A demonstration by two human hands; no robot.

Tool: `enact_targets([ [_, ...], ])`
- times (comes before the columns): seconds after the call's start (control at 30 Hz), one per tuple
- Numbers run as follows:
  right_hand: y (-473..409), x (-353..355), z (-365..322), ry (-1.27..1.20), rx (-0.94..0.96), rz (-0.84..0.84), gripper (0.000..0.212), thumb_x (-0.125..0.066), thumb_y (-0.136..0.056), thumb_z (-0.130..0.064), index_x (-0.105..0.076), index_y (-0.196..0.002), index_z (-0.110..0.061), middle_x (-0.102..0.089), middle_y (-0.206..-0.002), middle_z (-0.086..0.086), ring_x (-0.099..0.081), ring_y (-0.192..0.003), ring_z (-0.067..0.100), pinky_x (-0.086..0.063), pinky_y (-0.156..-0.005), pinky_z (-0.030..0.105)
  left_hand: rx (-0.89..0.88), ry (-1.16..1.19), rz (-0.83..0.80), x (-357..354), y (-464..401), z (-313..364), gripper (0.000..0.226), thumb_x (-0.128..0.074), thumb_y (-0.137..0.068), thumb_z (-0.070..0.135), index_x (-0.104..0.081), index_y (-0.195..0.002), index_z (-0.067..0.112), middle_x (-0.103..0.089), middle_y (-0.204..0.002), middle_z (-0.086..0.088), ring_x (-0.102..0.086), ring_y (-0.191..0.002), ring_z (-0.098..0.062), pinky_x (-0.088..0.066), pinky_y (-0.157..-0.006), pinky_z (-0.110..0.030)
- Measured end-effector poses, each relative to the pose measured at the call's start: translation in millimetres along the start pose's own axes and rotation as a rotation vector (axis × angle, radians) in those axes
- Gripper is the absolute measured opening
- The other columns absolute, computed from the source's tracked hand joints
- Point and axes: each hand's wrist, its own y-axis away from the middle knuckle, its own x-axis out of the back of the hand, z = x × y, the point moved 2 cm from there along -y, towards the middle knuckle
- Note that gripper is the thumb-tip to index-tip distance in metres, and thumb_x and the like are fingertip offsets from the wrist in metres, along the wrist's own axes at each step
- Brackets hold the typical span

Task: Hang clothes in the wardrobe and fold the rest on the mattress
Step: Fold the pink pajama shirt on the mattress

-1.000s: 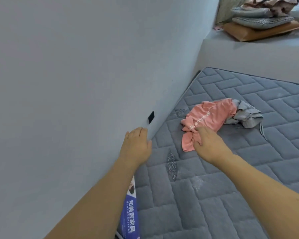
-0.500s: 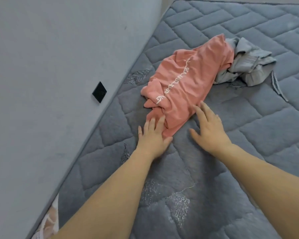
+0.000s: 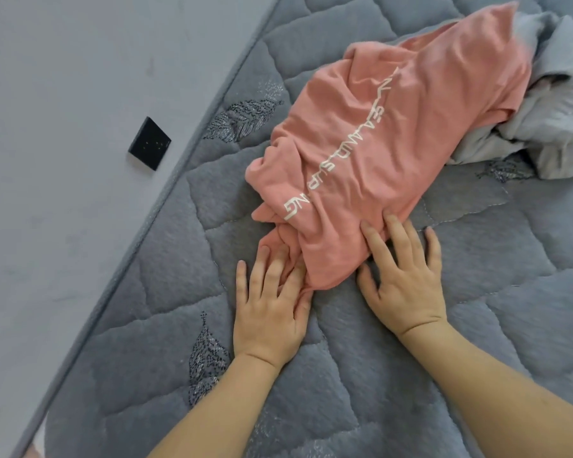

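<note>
A crumpled pink shirt (image 3: 387, 140) with white lettering lies on the grey quilted mattress (image 3: 361, 375). Against its far right end sits a bunched light grey garment (image 3: 549, 127). My left hand (image 3: 270, 305) lies flat at the shirt's near left corner, fingers spread and touching the fabric's edge. My right hand (image 3: 402, 276) rests flat at the near right corner, fingertips on the hem. Neither hand grips the cloth.
A pale grey wall (image 3: 80, 160) runs along the mattress's left edge, with a small black square plate (image 3: 149, 143) on it. The mattress stretches on toward me and to the right.
My left hand left the wall and came down beside the pink shirt. My right hand let go of the shirt and now lies flat. The view has closed in on the clothes.
</note>
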Motion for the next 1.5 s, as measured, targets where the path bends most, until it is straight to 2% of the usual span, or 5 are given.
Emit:
enact_targets([
  [0.57, -13.8, -0.6, 2.8, -0.031, -0.013, 0.13, 0.018, -0.057, -0.097, -0.026, -0.063, -0.105, -0.011, -0.051, -0.128, 0.015, -0.049, -0.115, 0.035, -0.026, -0.107, 0.048, -0.003, 0.226, 0.176, 7.8, 3.5, -0.3, 0.041, -0.039, -0.079, 0.002, -0.061, -0.113, 0.001, -0.059, -0.12, -0.016, -0.049, -0.123, -0.038, -0.032, -0.115, -0.053],
  [0.8, 47.3, 32.4, -25.3, -0.124, -0.053, 0.154, 0.011, -0.057, -0.095, -0.01, -0.058, -0.086, -0.003, -0.06, -0.097, 0.015, -0.054, -0.087, 0.035, -0.038, -0.081, 0.042, -0.054, 0.099, 0.156, 36.2, 26.2, 8.7, 0.012, -0.062, -0.061, -0.008, -0.058, -0.066, 0.002, -0.058, -0.071, -0.019, -0.056, -0.068, -0.038, -0.043, -0.062, -0.042],
  [1.07, 212.8, 134.5, -63.2, -0.303, -0.093, -0.282, 0.015, -0.048, -0.1, -0.015, -0.06, -0.092, -0.013, -0.065, -0.089, 0.002, -0.061, -0.096, 0.03, -0.042, -0.098, 0.047, 0.03, 0.405, -0.519, 119.0, 204.5, 39.6, 0.004, -0.034, -0.062, 0.019, -0.036, -0.058, 0.019, -0.048, -0.061, -0.001, -0.045, -0.072, -0.033, -0.029, -0.06, -0.039],
  [1.33, 232.3, 280.2, -125.7, -0.369, -0.107, -0.866, 0.049, -0.047, -0.087, -0.071, -0.057, -0.096, -0.023, -0.064, -0.091, -0.003, -0.06, -0.086, 0.02, -0.041, -0.074, 0.034, 0.438, 0.531, -0.004, 300.5, 192.8, 12.5, 0.02, -0.034, -0.057, 0.017, -0.053, -0.062, 0.013, -0.051, -0.055, 0.006, -0.05, -0.067, -0.029, -0.032, -0.059, -0.033],
  [1.5, 260.8, 321.8, -97.9, -0.101, -0.246, -0.976, 0.021, -0.059, -0.09, -0.027, -0.068, -0.108, -0.021, -0.071, -0.108, 0.005, -0.065, -0.099, 0.025, -0.048, -0.079, 0.03, 0.655, 0.373, 0.074, 331.7, 210.7, -10.5, 0.018, -0.043, -0.08, 0.006, -0.061, -0.082, 0.007, -0.066, -0.094, -0.02, -0.052, -0.083, -0.035, -0.041, -0.072, -0.039],
])
